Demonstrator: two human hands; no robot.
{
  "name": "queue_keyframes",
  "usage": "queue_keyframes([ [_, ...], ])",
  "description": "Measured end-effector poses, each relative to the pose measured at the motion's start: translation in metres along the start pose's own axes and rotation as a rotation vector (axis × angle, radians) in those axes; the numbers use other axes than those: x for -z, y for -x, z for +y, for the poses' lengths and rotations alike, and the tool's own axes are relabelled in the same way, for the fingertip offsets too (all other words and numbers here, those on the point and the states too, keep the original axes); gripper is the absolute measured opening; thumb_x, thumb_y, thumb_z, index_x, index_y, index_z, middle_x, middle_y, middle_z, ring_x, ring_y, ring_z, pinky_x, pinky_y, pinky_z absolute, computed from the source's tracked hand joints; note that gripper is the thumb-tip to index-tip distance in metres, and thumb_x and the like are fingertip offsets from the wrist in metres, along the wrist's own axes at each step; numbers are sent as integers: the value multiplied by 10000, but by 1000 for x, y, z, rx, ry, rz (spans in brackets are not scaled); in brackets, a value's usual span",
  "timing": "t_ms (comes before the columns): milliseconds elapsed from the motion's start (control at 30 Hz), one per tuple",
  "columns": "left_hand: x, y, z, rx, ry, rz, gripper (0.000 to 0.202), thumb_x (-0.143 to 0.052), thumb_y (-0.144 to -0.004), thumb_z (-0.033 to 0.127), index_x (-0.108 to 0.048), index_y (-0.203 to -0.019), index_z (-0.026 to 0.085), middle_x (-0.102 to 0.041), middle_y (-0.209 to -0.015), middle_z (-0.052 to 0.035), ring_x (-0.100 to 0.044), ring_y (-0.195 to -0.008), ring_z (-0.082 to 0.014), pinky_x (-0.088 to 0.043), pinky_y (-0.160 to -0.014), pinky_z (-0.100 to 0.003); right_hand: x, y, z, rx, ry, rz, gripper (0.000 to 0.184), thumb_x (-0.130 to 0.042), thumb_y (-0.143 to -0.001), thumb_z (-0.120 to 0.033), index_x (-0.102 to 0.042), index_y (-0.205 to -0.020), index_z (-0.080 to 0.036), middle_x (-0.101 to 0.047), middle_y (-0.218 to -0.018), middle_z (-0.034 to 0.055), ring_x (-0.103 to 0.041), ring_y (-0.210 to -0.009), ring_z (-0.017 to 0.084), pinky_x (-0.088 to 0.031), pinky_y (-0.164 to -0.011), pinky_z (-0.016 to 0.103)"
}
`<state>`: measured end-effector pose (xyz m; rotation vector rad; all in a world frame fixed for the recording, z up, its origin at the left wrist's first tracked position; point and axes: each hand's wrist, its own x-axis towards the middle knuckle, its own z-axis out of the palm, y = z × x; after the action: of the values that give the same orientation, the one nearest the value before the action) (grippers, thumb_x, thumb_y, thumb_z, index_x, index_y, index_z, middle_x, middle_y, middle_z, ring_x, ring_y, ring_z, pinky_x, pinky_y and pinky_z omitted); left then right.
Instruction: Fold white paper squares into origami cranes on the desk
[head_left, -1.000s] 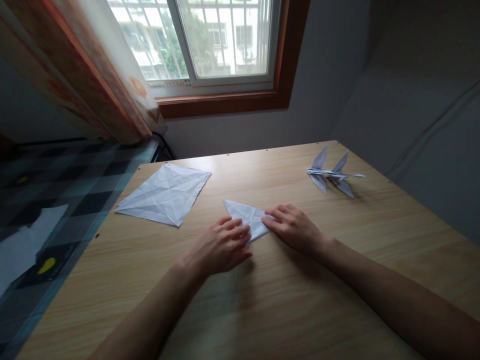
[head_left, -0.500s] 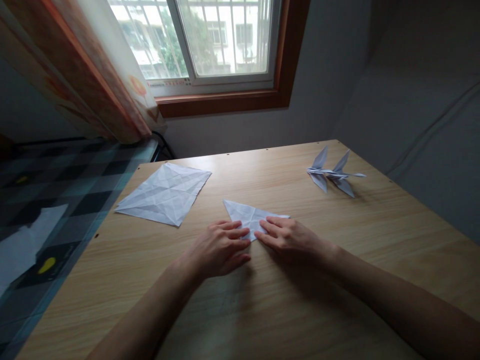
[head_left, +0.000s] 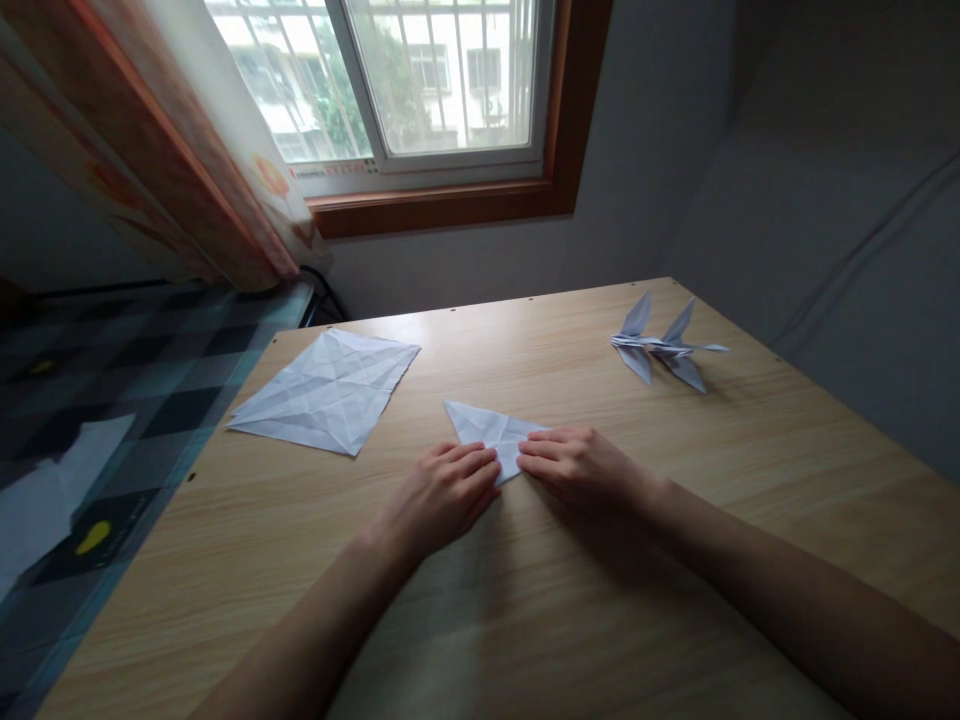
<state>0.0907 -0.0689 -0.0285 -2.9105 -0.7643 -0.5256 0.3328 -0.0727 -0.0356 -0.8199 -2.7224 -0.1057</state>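
Observation:
A white sheet of paper (head_left: 498,430), folded into a triangle with crease lines, lies in front of me with one long edge away from me. My left hand (head_left: 454,485) is on its lower left side, fingers pressed together and the thumb tucked out of sight. On the lower right side, my right hand (head_left: 581,465) has its fingers closed over the paper, its thumb also hidden. The near corner of the paper shows between the two hands. Both hands rest low, close to the tabletop.
A creased, unfolded paper sheet (head_left: 330,390) lies at the table's far left. Folded paper figures (head_left: 660,345) with pointed wings stand at the far right of the wooden table (head_left: 480,620). More paper (head_left: 67,480) lies on the checked cloth (head_left: 157,440) at left.
The fingers of both hands have drawn together, and the left thumb has moved under, out of view. The folded paper has stayed in nearly the same place.

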Motion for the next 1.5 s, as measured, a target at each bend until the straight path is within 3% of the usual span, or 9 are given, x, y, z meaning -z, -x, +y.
queue_keyframes([
  [233,0,-4,8,-82,-138,-46,270,-420,-917,122,-572,-1139,102,-703,-996,-138,-674,-971,-248,-553,-761,-365,10,-2,-4,-39,179,-129,189,-449,-931,-77,-610,-856,-141,-650,-800,74,-604,-720,186,-440,-637,298],
  [467,-1,-2,8,34,-8,77,215,-489,-916,222,-621,-1071,154,-731,-992,-102,-700,-921,-240,-545,-764,-349,-1,0,-6,-22,128,439,178,-517,-920,-115,-603,-1064,-176,-677,-826,42,-606,-749,181,-427,-741,355],
  [633,2,-3,5,536,267,427,176,-509,-925,276,-645,-865,182,-719,-740,-24,-669,-647,-156,-502,-617,-251,-8,0,-5,-449,-250,814,602,-636,-860,-357,-360,-1384,-250,-497,-1296,149,-516,-1169,314,-441,-968,513],
  [800,10,-11,2,904,666,603,420,-456,-934,500,-495,-654,190,-535,-503,29,-533,-464,-115,-421,-473,-214,-18,-7,-2,-573,-1035,719,726,-627,-818,-585,-311,-1390,-267,-465,-1288,140,-625,-931,211,-564,-812,417],
  [1100,-3,-10,11,841,668,303,479,-335,-963,557,-424,-660,197,-444,-538,42,-433,-502,-113,-349,-488,-234,-13,-20,-24,-542,-1552,520,481,-719,-760,-485,-528,-1103,-208,-618,-849,15,-598,-626,131,-509,-517,252],
  [1233,-7,-6,12,718,563,345,515,-501,-879,606,-491,-1162,176,-610,-1073,-104,-608,-941,-230,-512,-750,-358,-12,-23,-27,-666,-1461,583,293,-695,-772,-338,-538,-976,-198,-607,-810,2,-605,-657,140,-491,-516,239],
  [1300,-8,-6,14,597,522,349,800,-606,-788,651,-333,-1393,206,-407,-1423,-187,-445,-1286,-338,-458,-964,-502,-13,-23,-28,-733,-1393,653,247,-670,-791,-307,-539,-968,-196,-602,-832,0,-594,-629,122,-465,-484,217],
  [1400,-11,-6,20,480,524,251,1026,-696,-715,643,-157,-1500,261,-211,-1556,-194,-217,-1437,-398,-297,-1106,-615,-14,-22,-31,-745,-1363,669,284,-670,-796,-313,-539,-1023,-204,-592,-860,-1,-584,-610,107,-468,-478,210],
  [1500,-16,-5,23,447,563,196,1104,-733,-703,598,-72,-1522,263,-218,-1555,-202,-231,-1434,-409,-280,-1120,-633,-16,-21,-36,-602,-1478,573,505,-720,-760,-343,-493,-1197,-231,-591,-987,30,-638,-735,143,-549,-604,273],
])
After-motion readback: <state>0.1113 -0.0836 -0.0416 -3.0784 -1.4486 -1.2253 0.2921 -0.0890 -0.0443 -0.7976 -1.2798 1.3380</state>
